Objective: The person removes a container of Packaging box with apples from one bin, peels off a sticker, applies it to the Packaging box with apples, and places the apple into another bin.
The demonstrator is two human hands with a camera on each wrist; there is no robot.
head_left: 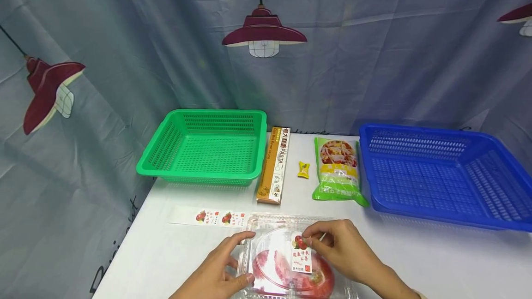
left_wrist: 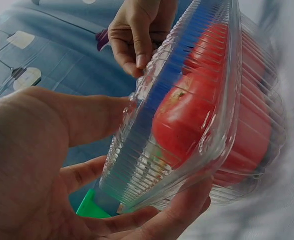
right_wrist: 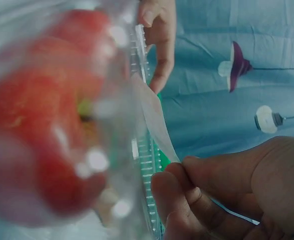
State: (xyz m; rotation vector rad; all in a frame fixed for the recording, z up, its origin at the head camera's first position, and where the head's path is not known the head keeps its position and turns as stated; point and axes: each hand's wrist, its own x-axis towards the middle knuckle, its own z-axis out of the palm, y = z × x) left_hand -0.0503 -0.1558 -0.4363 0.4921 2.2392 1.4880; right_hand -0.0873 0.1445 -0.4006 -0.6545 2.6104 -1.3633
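Observation:
A clear plastic clamshell box (head_left: 263,223) with red apples (left_wrist: 187,117) inside lies at the table's front. My left hand (head_left: 218,269) holds its left side, with the thumb and fingers spread against the plastic. Over the lid, my right hand (head_left: 342,248) pinches the upper end of a white label (head_left: 301,260) printed with red fruit and red lettering. The right wrist view shows the label (right_wrist: 157,120) bent up from the lid at the pinched end; how much of it sticks to the plastic, I cannot tell.
A strip of similar labels (head_left: 214,217) lies behind the box at left. Farther back stand a green basket (head_left: 201,179), a pasta box (head_left: 273,165), a small yellow packet (head_left: 304,170), a green food bag (head_left: 338,170) and a blue basket (head_left: 432,213). A grey curtain (head_left: 324,73) hangs behind.

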